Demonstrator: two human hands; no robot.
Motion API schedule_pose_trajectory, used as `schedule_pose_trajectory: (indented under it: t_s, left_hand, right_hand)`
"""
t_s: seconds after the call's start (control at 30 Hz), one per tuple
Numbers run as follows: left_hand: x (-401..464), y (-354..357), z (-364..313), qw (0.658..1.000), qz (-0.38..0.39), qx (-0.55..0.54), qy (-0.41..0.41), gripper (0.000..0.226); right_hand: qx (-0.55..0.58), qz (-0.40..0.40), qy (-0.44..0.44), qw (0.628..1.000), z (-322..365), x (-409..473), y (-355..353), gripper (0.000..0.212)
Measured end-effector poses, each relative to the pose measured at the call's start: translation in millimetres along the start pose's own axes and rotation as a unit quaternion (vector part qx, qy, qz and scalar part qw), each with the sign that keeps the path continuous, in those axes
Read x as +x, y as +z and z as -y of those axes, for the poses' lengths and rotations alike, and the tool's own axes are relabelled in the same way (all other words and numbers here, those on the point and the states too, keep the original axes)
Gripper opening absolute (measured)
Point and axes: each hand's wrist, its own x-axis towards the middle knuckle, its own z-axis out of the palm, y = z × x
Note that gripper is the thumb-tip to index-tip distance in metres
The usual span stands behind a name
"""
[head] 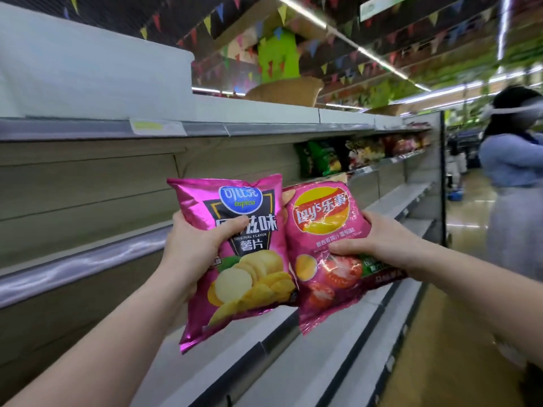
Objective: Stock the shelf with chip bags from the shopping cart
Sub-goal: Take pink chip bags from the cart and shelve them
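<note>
My left hand [197,248] grips a shiny magenta Copico chip bag [244,277] by its left edge, thumb across the front. My right hand [379,242] holds a pink Lay's tomato chip bag [323,218] from its right side, thumb pressed on the front. Both bags are upright and side by side, touching, held in the air in front of the store shelf [88,259]. The shopping cart is out of view.
Bare shelf boards run along the left and below the bags [293,362]. Farther down the aisle several chip bags [346,155] stand on a shelf. A person in a blue top [511,160] stands in the aisle at right. Boxes [282,92] sit on top.
</note>
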Motion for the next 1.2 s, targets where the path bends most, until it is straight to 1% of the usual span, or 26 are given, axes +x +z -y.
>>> schedule_pose_trajectory:
  t_s: [0.13, 0.2, 0.33, 0.47, 0.53, 0.57, 0.67, 0.77, 0.8, 0.83, 0.93, 0.97, 1.07, 1.13, 1.2]
  left_hand:
    - [22.7, 45.2, 8.2, 1.0, 0.02, 0.003, -0.006, 0.097]
    - [36.3, 69.9, 14.4, 1.0, 0.017, 0.006, -0.005, 0.101]
    - [70.8, 125.5, 19.0, 1.0, 0.001, 0.013, 0.001, 0.11]
    - [103.9, 182.6, 17.0, 1.0, -0.01, 0.014, 0.015, 0.099]
    - [121.9, 204.6, 19.6, 0.999, -0.021, 0.028, 0.023, 0.076]
    - [130.2, 214.2, 19.8, 0.999, -0.022, 0.032, 0.022, 0.07]
    - [158.8, 236.0, 19.8, 0.999, -0.011, 0.035, 0.002, 0.088]
    - [187.2, 251.5, 17.3, 0.999, 0.003, 0.036, -0.011, 0.09]
    - [196.8, 256.7, 17.1, 0.999, 0.008, 0.037, -0.016, 0.086]
    - [206.4, 261.4, 17.5, 0.999, 0.015, 0.039, -0.019, 0.077]
    - [235.4, 274.2, 19.7, 0.998, 0.026, 0.048, -0.028, 0.03]
    - [245.2, 277.5, 21.0, 0.998, 0.024, 0.049, -0.032, 0.023]
    - [280.5, 285.8, 26.9, 0.997, 0.017, 0.063, -0.037, 0.028]
    - [302.9, 293.2, 28.5, 0.997, 0.025, 0.053, -0.048, 0.024]
    - [323.5, 302.3, 28.6, 0.997, 0.039, 0.033, -0.06, 0.021]
  right_hand:
    - [0.019, -0.011, 0.001, 1.0, -26.1, 19.6, -33.9, 0.084]
    - [0.027, -0.013, 0.001, 1.0, -41.3, 34.4, -52.4, 0.079]
    - [0.029, -0.013, 0.002, 0.999, -70.5, 74.8, -96.7, 0.081]
    - [0.03, -0.01, 0.002, 1.0, -92.6, 119.7, -144.8, 0.079]
    - [0.029, -0.008, 0.002, 1.0, -101.9, 140.6, -166.2, 0.076]
    - [0.032, -0.006, 0.003, 0.999, -106.8, 150.6, -175.6, 0.073]
    - [0.042, -0.001, 0.004, 0.999, -121.4, 181.2, -197.9, 0.072]
    - [0.048, 0.0, 0.002, 0.999, -134.2, 214.0, -214.4, 0.075]
    - [0.051, 0.0, 0.001, 0.999, -138.2, 225.5, -219.8, 0.076]
    - [0.054, 0.0, 0.0, 0.999, -142.0, 237.3, -224.7, 0.076]
    - [0.067, -0.004, 0.0, 0.998, -153.4, 274.2, -234.6, 0.071]
    - [0.07, -0.005, 0.001, 0.998, -157.3, 287.8, -236.8, 0.071]
    - [0.069, -0.006, 0.006, 0.998, -164.2, 332.2, -244.7, 0.073]
    - [0.064, -0.003, 0.008, 0.998, -166.3, 361.3, -252.9, 0.072]
    - [0.071, 0.002, 0.006, 0.997, -168.8, 387.9, -262.3, 0.067]
